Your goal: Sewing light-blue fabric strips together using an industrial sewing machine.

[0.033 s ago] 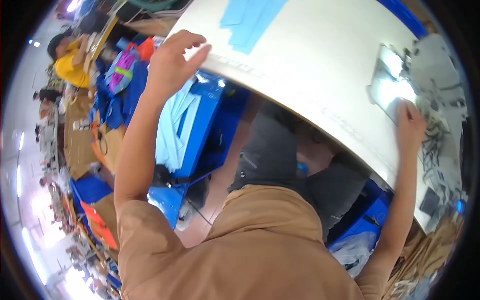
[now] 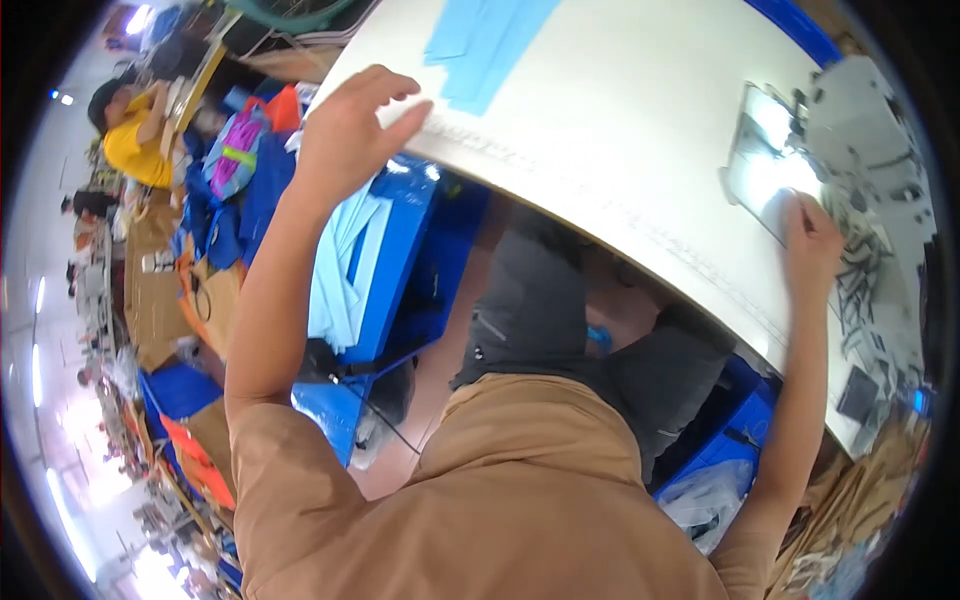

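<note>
I sit at a white work table (image 2: 620,130). My left hand (image 2: 350,130) hovers at its near edge with fingers spread, holding nothing; its fingertips reach the table rim just below some light blue fabric pieces (image 2: 485,45) lying on the top. My right hand (image 2: 812,245) rests on the table at the right, its fingers against the corner of a shiny metal plate (image 2: 765,165) beside a grey sewing machine (image 2: 870,130). Whether it grips anything there is hidden by the back of the hand.
Below the table at left, a stack of light blue fabric (image 2: 350,260) lies on a blue bin (image 2: 400,280). A person in a yellow shirt (image 2: 130,140) works far left among more blue bins. A clear plastic bag (image 2: 710,500) sits by my right knee.
</note>
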Demonstrator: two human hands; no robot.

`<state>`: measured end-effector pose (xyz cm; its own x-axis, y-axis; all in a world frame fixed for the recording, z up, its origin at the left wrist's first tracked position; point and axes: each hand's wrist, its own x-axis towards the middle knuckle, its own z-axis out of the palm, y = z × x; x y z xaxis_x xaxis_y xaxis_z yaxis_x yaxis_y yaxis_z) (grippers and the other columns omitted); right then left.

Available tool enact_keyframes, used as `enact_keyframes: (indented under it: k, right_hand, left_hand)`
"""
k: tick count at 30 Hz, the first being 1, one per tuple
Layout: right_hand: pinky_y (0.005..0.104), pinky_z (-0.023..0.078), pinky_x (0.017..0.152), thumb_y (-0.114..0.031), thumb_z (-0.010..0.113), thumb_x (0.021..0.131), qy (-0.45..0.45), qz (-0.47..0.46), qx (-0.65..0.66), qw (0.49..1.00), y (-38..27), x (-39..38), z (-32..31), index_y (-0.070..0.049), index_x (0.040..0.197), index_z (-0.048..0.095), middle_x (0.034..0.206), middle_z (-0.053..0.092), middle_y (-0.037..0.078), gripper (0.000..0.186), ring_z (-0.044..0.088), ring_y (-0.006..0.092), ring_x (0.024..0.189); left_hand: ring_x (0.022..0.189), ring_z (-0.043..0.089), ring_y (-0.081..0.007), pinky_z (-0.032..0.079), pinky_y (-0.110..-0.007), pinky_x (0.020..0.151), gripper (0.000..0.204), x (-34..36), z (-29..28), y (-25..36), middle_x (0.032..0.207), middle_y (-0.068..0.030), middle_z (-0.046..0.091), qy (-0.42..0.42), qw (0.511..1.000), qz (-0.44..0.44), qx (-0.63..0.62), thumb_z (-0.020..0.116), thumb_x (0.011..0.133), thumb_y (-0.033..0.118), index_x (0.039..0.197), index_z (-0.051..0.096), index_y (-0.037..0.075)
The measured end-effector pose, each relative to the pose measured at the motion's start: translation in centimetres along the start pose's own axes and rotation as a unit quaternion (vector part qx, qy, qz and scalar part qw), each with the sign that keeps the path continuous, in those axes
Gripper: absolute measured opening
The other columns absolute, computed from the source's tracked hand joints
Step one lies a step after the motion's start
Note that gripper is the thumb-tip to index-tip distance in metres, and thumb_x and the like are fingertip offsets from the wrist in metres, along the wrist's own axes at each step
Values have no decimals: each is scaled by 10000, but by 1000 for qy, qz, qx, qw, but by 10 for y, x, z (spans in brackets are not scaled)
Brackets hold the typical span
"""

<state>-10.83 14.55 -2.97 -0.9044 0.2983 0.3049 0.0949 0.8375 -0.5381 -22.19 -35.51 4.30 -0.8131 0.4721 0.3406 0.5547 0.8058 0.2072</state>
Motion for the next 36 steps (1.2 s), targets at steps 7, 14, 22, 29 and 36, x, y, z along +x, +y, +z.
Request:
enact_keyframes:
  k: [7,14,22,29,36]
  right_hand:
    - [275,444,624,-193,672,967,11,-3,43,999,-14,-2,-13,-18,1037,742,717,638,78,201,531,107,639]
    - [294,459,626,-203,668,968,13,-4,45,999,-14,0,-16,-18,1006,740,725,650,103,202,561,146,631]
    - [346,496,633,-235,696,929,21,6,51,998,-7,0,-13,-55,994,754,796,708,130,200,642,244,650]
    - [395,516,642,-263,664,944,25,-40,16,999,-2,-2,-10,-97,962,767,780,707,117,196,672,291,695]
    - [424,521,657,-284,634,959,7,-17,3,1000,-4,-1,-17,-83,972,773,795,712,127,245,675,312,712]
  left_hand:
    - [888,700,-290,564,-377,782,300,42,35,51,1020,-108,707,-160,975,-15,156,668,945,301,1075,734,38]
    - [872,684,-337,554,-401,802,235,65,48,47,980,-139,706,-186,951,7,246,653,911,226,1005,724,22]
    - [717,569,-111,480,-275,707,140,99,32,38,776,-13,619,11,927,-161,-337,658,883,144,912,664,7]
    - [774,645,-373,511,-432,686,122,37,66,188,810,-167,644,-189,963,58,-182,626,856,169,868,617,48]
    - [640,598,-278,467,-390,628,224,91,108,186,714,-129,612,-83,972,-7,-220,686,934,237,890,677,18]
